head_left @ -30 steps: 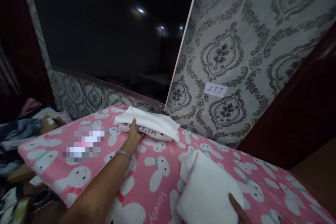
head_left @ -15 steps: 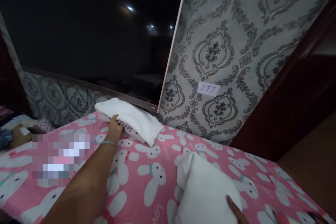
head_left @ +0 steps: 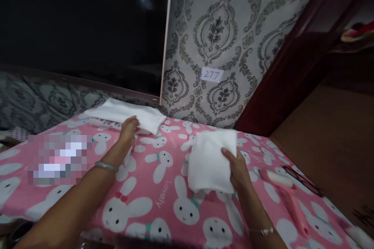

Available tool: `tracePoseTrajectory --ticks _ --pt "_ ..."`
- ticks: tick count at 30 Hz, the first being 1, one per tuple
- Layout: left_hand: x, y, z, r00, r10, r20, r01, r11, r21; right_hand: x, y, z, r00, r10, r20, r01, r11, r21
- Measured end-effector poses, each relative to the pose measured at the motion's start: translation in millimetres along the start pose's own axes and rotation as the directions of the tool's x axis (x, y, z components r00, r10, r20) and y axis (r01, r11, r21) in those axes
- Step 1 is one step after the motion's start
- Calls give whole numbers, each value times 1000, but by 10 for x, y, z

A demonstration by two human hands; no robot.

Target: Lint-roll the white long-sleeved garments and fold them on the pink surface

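A white folded garment (head_left: 119, 111) with dark lettering on its near side lies flat at the back left, below the television. My left hand (head_left: 128, 129) rests at its near edge with the fingers lying on the cloth. To the right, a smaller folded white cloth (head_left: 210, 159) is held by my right hand (head_left: 238, 167), thumb on top and the other fingers hidden behind its right edge. The cloth is tilted up toward me, over the pink bunny-print bedcover (head_left: 162, 202).
A pink lint roller (head_left: 295, 206) with a white roll lies on the right, beside dark-framed glasses (head_left: 304, 181). At the back stand a large black television (head_left: 82, 27) and a patterned wall with a "277" label (head_left: 212, 74). A blurred patch covers something at left.
The right cloth has moved up and away from me with my right hand, now fully in view. The left garment lies flatter. The view has turned rightward.
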State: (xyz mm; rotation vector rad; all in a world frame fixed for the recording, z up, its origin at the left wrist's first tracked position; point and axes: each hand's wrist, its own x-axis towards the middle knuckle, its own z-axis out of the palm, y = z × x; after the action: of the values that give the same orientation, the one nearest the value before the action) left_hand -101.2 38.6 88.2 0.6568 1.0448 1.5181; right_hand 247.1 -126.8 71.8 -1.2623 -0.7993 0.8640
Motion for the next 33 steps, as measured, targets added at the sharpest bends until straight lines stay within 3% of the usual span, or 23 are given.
tracePoseTrajectory --ticks 2,4,7,9,11,13,15,18,22,24,27,29,31,33 --pt "-217 -108 118 991 -99 91 97 995 25 48 -226 118 952 -271 141 295 935 -196" --pt "-424 -196 180 951 -229 208 226 973 41 16 -326 230 829 -410 382 542 757 -364" --pt "-672 -294 153 875 -368 315 384 923 12 -183 -201 314 661 -291 692 713 533 -456" --pt "-781 -345 68 871 -404 280 426 905 -19 -344 -13 291 586 -155 795 747 483 -457" --pt "-855 -389 -52 874 -424 236 440 898 -19 -452 160 222 548 -86 832 748 496 -441" --pt "-909 -428 -183 865 -447 229 456 890 16 -471 266 143 578 -104 809 718 536 -444" --pt "-957 -465 -302 873 -429 232 429 902 56 -415 310 90 650 -169 741 681 561 -470" --pt "-1030 -518 -417 916 -354 190 329 933 148 -284 348 94 724 -224 652 656 517 -551" --pt "-1123 -540 -405 938 -298 177 249 934 256 -142 445 211 782 -158 603 596 474 -648" --pt "-1157 -490 -348 945 -269 185 218 941 260 -56 434 263 843 -165 512 509 550 -662" --pt "-1188 -317 -278 962 -161 222 117 973 200 120 203 275 935 -258 244 349 792 -501" --pt "-1199 -177 -290 954 -116 275 72 983 167 238 -69 234 942 -324 90 336 897 -287" --pt "-1196 -75 -367 937 -158 312 105 978 180 323 -341 169 920 -392 -2 388 910 -144" --pt "-1170 -44 -495 902 -268 338 193 951 240 358 -524 101 909 -417 -28 410 903 -128"
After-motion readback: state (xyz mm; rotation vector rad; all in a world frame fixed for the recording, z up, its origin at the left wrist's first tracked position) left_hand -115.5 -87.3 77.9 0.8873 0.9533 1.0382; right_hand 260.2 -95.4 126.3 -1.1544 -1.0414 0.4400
